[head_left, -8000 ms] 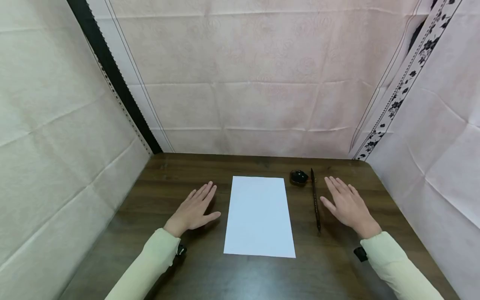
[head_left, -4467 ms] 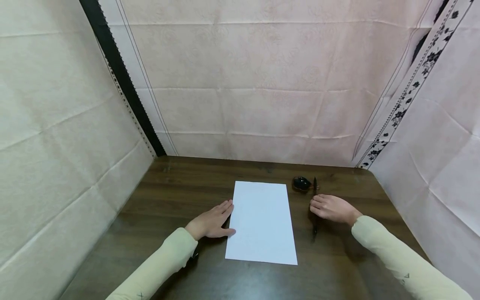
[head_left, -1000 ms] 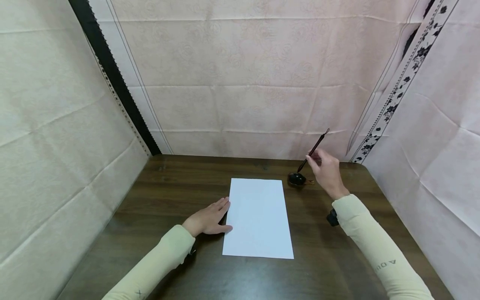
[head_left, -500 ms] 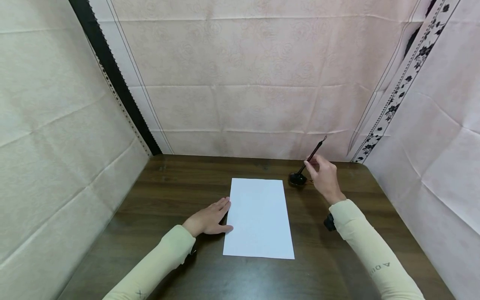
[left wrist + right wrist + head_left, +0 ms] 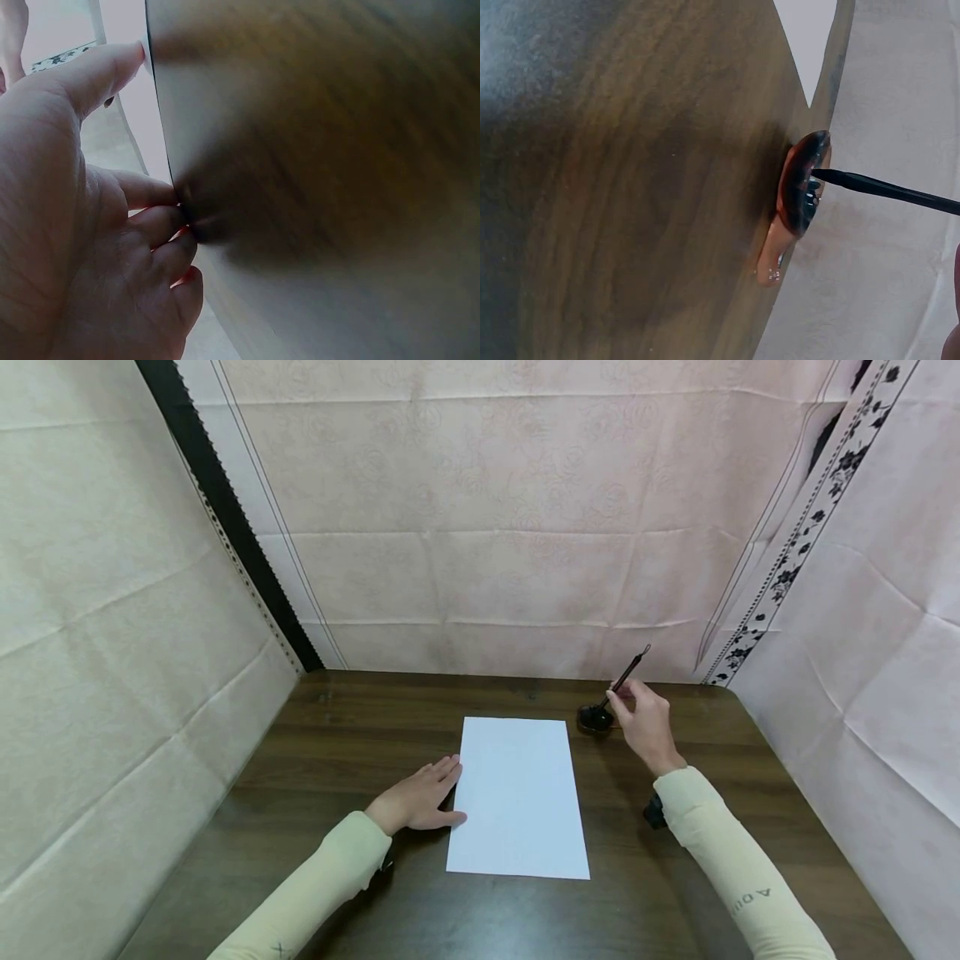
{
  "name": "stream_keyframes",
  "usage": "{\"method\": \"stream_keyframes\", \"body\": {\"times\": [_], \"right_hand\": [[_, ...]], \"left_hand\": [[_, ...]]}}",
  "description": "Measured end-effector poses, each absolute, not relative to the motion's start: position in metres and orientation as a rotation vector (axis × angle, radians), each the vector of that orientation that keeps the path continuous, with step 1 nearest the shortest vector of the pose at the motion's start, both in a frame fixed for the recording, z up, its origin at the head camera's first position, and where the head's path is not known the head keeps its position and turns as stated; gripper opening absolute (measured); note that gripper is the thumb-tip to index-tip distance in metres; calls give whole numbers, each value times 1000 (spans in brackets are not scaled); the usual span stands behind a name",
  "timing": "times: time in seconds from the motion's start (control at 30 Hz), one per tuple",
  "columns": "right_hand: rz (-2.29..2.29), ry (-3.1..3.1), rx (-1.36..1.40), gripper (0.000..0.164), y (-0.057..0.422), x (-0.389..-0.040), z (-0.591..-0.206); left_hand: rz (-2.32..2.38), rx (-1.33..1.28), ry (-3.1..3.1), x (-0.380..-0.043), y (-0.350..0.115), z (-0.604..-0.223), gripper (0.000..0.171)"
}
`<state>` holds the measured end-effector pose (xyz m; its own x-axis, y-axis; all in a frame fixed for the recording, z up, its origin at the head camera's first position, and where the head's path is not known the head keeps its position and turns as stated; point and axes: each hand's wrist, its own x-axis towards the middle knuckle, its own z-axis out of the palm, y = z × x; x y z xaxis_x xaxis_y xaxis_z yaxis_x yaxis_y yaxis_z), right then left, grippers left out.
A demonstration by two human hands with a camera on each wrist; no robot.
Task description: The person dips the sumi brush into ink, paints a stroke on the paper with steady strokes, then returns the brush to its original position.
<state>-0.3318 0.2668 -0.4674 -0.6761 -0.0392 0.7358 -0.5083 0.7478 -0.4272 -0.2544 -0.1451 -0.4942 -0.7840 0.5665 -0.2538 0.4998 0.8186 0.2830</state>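
My left hand (image 5: 422, 797) rests with spread fingers on the left edge of a white sheet of paper (image 5: 517, 802). In the left wrist view, the thumb and fingertips (image 5: 154, 196) touch that edge. A dark writing brush (image 5: 634, 663) is pinched between the thumb and fingers of my right hand (image 5: 647, 731). The brush slants, its hanging loop up and its tip down in a small dish of black ink. In the right wrist view, the dish (image 5: 774, 251) is reddish-brown with a short handle, and the brush tip (image 5: 825, 175) meets the ink.
The dark wooden table (image 5: 337, 735) carries the paper in the middle and the dish at the back right. Pale cloth walls (image 5: 487, 577) stand behind it and on both sides.
The brush lay on the table before; my right hand picked it up and brought its tip to the dish, lately lowering it slightly. My left hand moved right onto the paper's edge.
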Motion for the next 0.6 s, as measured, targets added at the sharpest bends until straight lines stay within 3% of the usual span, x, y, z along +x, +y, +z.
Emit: {"method": "stream_keyframes", "body": {"times": [0.6], "right_hand": [[842, -2236, 399, 12, 265, -332, -476]], "left_hand": [[288, 798, 2675, -257, -147, -499, 93]]}}
